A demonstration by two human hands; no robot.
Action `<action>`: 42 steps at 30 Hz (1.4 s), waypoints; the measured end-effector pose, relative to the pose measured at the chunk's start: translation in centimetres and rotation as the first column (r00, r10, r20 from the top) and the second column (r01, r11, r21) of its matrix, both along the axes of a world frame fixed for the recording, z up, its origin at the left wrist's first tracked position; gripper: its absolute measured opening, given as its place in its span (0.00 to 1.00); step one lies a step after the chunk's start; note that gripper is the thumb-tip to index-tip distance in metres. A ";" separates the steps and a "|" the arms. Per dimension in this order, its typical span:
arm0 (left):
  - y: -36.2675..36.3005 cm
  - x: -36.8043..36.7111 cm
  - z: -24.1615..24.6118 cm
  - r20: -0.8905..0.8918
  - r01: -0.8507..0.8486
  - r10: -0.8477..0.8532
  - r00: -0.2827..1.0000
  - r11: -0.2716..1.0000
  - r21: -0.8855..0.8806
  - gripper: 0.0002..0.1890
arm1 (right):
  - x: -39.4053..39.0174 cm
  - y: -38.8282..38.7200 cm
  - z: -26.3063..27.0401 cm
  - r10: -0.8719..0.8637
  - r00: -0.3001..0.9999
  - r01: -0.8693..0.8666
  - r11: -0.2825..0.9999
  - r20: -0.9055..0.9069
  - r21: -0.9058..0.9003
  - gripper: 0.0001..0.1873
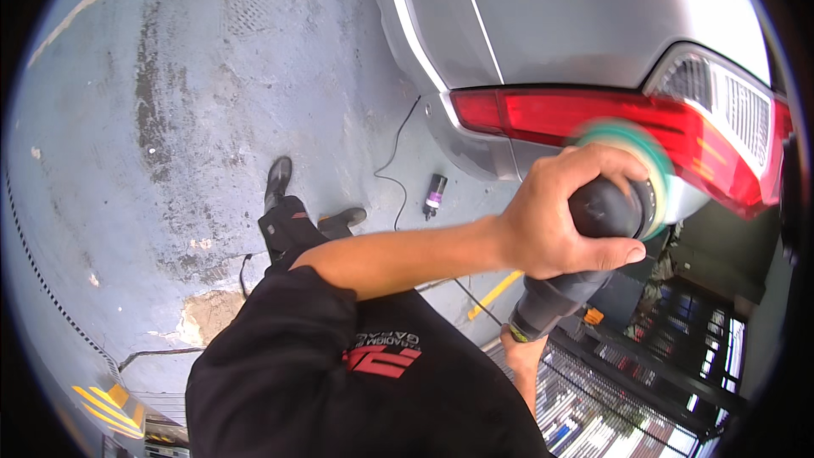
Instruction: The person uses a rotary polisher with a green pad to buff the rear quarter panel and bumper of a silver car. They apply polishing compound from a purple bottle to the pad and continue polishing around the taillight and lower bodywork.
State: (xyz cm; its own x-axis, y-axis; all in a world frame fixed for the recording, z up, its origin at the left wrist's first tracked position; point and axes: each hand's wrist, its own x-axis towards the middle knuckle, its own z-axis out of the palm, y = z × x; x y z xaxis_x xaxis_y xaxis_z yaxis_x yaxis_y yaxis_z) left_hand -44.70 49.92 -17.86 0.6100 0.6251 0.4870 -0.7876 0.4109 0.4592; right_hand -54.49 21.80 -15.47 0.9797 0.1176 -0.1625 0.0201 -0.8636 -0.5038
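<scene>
My left hand wraps over the rounded black head of an electric polisher, thumb on the near side and fingers over the far side. Lower down, my right hand grips the tool's rear end and is partly hidden behind it. A green foam pad, blurred at its rim, sits on the polisher's face. The pad overlaps the lower edge of the car's red tail light; its contact with the surface is hidden. Silver bodywork surrounds the light.
A black bottle with a purple label is on the grey-blue painted floor. Near it runs a thin dark cable; another cord reaches towards the polisher. Metal grating and an orange cloth-like item appear lower right.
</scene>
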 end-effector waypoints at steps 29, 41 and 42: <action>10.6 2.8 -20.9 -0.584 -0.159 -0.196 0.788 0.851 -0.500 0.25 | 5.9 9.6 -11.8 0.166 0.986 -0.160 0.891 -0.024 -0.425 0.18; 9.7 2.0 -23.4 -0.610 -0.174 -0.192 0.769 0.856 -0.488 0.24 | 5.3 8.3 -13.4 0.185 0.982 -0.189 0.896 -0.048 -0.402 0.17; 9.6 2.0 -23.2 -0.618 -0.178 -0.185 0.764 0.860 -0.478 0.24 | 5.3 8.1 -13.5 0.188 0.981 -0.189 0.896 -0.044 -0.402 0.17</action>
